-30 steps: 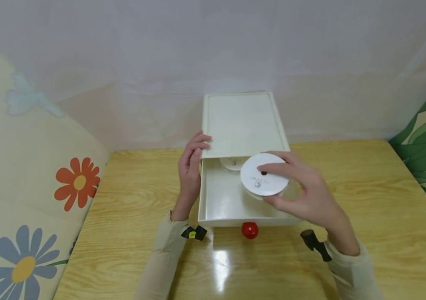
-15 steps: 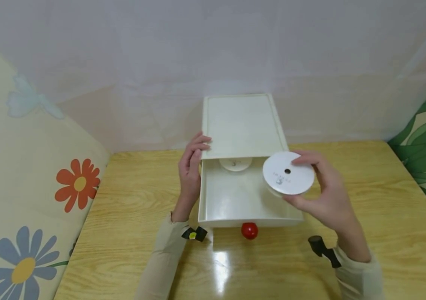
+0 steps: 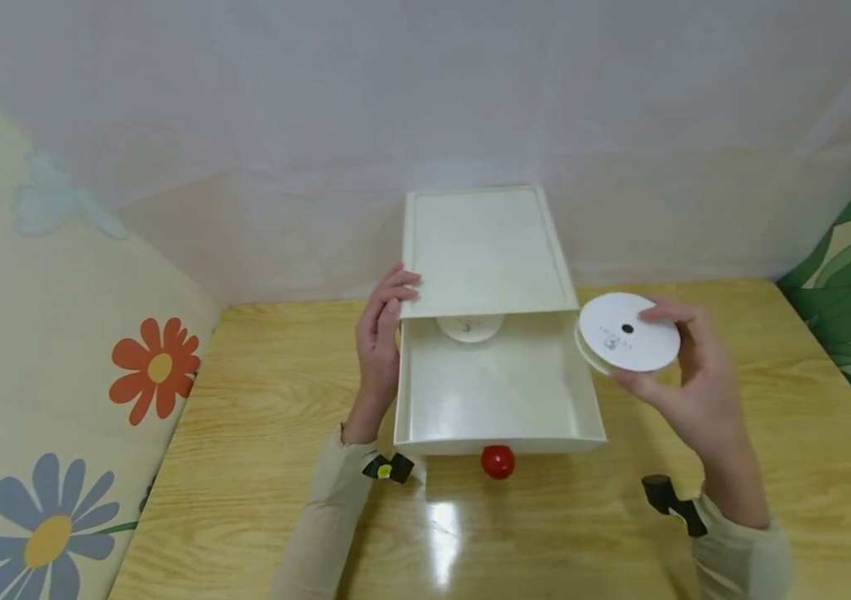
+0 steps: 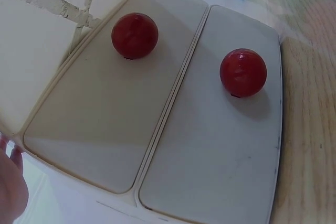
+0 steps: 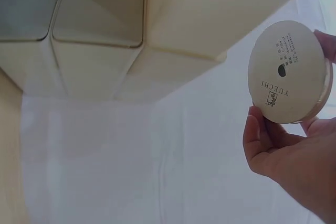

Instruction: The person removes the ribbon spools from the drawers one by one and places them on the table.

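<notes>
In my right hand point(image 3: 698, 387), fingers and thumb grip a white spool of ribbon point(image 3: 628, 333) by its rim. Its round label faces up, with a dark centre hole; the right wrist view shows "YUECHI" printed on the spool point(image 5: 286, 80). It is held in the air to the right of a cream drawer cabinet point(image 3: 485, 250). The cabinet's top drawer point(image 3: 500, 400) is pulled out. A second white spool point(image 3: 470, 329) lies at the back of that drawer, partly hidden under the cabinet top. My left hand point(image 3: 380, 342) rests against the cabinet's left side, fingertips on its top edge.
A red knob point(image 3: 498, 462) sticks out from the pulled-out drawer's front. Two lower drawers with red knobs point(image 4: 243, 73) are shut in the left wrist view. The cabinet stands on a wooden table point(image 3: 282, 417) near a pale cloth backdrop point(image 3: 320, 125).
My right hand has carried the spool rightward, from above the drawer to beyond its right side. The left hand, cabinet and other spool have stayed where they were.
</notes>
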Motion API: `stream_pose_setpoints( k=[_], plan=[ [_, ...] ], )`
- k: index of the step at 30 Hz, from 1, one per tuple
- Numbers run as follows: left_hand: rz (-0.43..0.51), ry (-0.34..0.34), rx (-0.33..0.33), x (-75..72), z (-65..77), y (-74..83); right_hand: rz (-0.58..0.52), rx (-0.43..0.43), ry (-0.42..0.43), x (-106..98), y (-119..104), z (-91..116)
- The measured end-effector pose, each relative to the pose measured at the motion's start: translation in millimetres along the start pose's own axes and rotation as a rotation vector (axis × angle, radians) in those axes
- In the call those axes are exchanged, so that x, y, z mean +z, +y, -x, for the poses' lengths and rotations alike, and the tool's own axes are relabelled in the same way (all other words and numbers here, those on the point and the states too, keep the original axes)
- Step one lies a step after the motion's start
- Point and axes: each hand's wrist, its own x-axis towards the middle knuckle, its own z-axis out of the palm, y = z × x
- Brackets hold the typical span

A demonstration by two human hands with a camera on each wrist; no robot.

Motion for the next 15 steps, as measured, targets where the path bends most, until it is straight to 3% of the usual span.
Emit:
stream_pose_setpoints(
  k=[4,15],
  plan=[
    [-0.003,0.0,0.0,-0.8,-0.4,0.5,0.013,-0.022,0.026,-7.3,4.8,-2.2],
    [-0.027,-0.002,0.002,-2.0,0.1,1.6,0.213,0.03,0.063,-19.7,15.0,-6.7]
  ],
)
